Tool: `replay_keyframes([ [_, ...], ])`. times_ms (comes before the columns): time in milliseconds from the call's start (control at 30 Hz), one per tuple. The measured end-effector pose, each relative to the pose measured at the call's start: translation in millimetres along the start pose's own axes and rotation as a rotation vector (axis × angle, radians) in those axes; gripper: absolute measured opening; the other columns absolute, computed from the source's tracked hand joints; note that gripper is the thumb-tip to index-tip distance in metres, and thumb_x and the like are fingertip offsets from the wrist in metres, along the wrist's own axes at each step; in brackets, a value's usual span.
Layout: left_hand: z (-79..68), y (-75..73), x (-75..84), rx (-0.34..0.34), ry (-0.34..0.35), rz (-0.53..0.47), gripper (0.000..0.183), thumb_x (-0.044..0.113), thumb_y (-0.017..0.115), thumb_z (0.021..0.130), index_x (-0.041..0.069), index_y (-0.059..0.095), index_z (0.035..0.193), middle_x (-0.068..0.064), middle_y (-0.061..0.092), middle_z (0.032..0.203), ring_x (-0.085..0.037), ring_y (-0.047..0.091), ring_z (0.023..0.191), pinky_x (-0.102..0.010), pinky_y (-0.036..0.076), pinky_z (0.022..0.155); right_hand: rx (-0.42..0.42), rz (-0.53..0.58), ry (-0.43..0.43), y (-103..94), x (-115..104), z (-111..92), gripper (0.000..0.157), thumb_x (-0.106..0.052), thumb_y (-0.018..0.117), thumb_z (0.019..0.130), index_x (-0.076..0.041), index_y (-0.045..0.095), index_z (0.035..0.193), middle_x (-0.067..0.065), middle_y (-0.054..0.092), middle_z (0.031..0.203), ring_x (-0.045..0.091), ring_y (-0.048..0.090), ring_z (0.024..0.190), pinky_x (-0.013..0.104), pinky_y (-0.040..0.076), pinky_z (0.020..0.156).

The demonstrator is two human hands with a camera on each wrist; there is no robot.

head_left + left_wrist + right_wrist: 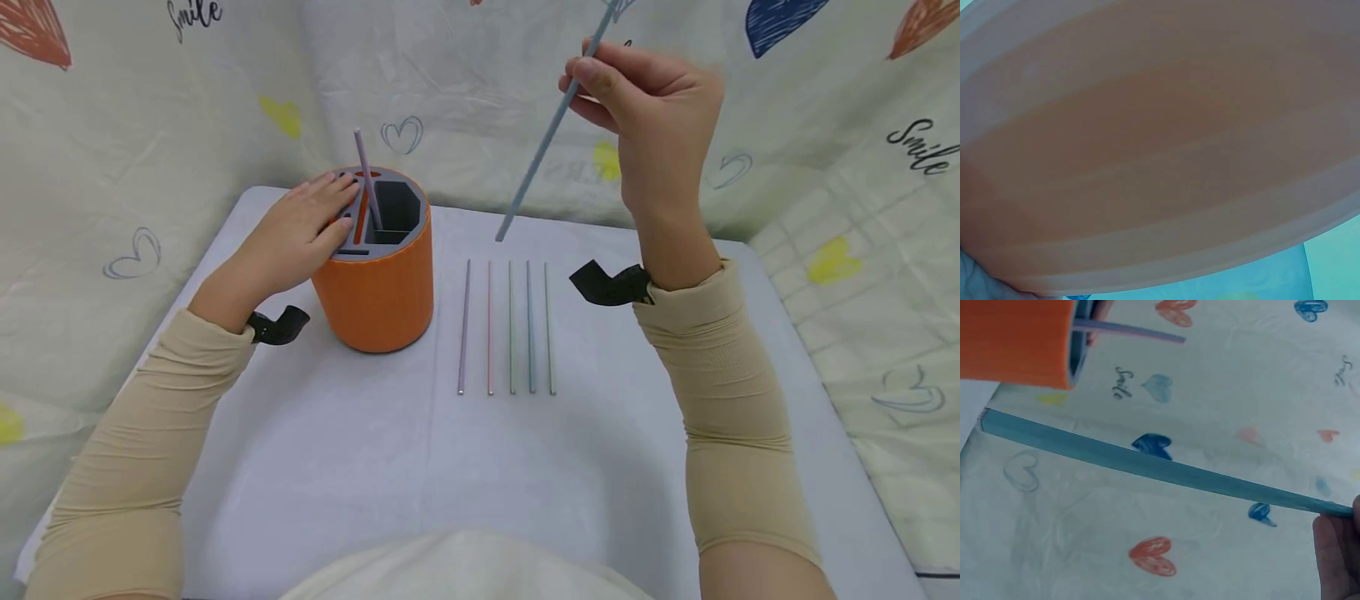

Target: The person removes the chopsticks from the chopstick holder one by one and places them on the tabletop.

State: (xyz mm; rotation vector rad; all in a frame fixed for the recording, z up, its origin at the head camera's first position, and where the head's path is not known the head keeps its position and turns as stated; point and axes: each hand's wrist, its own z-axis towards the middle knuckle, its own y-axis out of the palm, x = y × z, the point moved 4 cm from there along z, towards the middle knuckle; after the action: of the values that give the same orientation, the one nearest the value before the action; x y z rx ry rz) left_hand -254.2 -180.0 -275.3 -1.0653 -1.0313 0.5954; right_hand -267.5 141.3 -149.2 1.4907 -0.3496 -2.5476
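An orange round pen holder (378, 300) with a grey divided top stands upright on the table. My left hand (303, 225) rests on the left part of its top, fingers extended and thumb near the front rim. A purple stick (367, 175) leans in one of the compartments, its upper end poking out. High to the right, my right hand (652, 100) pinches a blue-grey stick (536, 158) between thumb and fingers. That stick slants down to the left, its lower end above the table. In the left wrist view the holder's wall (1166, 137) fills most of the picture, blurred.
Several thin coloured sticks (512, 333) lie side by side in a row on the white table (360, 483), right of the holder. A patterned cloth (480, 108) with hearts and lettering hangs behind and along both sides.
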Motion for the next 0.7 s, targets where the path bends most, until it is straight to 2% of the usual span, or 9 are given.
replay_keyframes([
  [67, 0.5, 0.3, 0.2, -0.003, -0.001, -0.002, 0.057, 0.029, 0.033, 0.106, 0.001, 0.029, 0.155, -0.016, 0.025, 0.164, -0.033, 0.013, 0.156, -0.049, 0.009, 0.128, 0.014, -0.031, 0.027, -14.8, 9.6, 0.8, 0.015, 0.005, 0.080, 0.077, 0.010, 0.076, 0.091, 0.013, 0.076, 0.077, 0.022, 0.075, 0.072, 0.028, 0.062, 0.074],
  [300, 1.3, 0.6, -1.6, -0.007, -0.014, -0.003, 0.057, 0.029, 0.034, 0.106, 0.002, 0.029, 0.155, -0.015, 0.025, 0.165, -0.033, 0.013, 0.156, -0.049, 0.009, 0.128, 0.042, -0.125, 0.216, -59.0, 46.4, 1.2, 0.022, 0.000, 0.085, 0.073, 0.007, 0.077, 0.092, 0.010, 0.076, 0.076, 0.019, 0.075, 0.069, 0.028, 0.062, 0.070],
  [433, 1.2, 0.8, -2.8, -0.010, -0.016, -0.003, 0.056, 0.028, 0.034, 0.106, 0.002, 0.029, 0.155, -0.015, 0.024, 0.165, -0.033, 0.013, 0.156, -0.049, 0.009, 0.128, 0.043, -0.195, 0.333, -80.7, 68.3, -0.2, 0.016, -0.001, 0.083, 0.076, 0.004, 0.079, 0.090, 0.007, 0.076, 0.075, 0.017, 0.074, 0.067, 0.026, 0.062, 0.068],
  [700, 0.8, 0.9, -1.9, -0.010, -0.019, -0.007, 0.057, 0.029, 0.034, 0.106, 0.002, 0.029, 0.156, -0.014, 0.024, 0.165, -0.032, 0.013, 0.156, -0.050, 0.009, 0.128, 0.012, -0.354, 0.634, -116.7, 114.6, -12.6, 0.005, -0.006, 0.079, 0.082, -0.004, 0.079, 0.086, 0.000, 0.076, 0.072, 0.012, 0.074, 0.069, 0.024, 0.062, 0.065],
])
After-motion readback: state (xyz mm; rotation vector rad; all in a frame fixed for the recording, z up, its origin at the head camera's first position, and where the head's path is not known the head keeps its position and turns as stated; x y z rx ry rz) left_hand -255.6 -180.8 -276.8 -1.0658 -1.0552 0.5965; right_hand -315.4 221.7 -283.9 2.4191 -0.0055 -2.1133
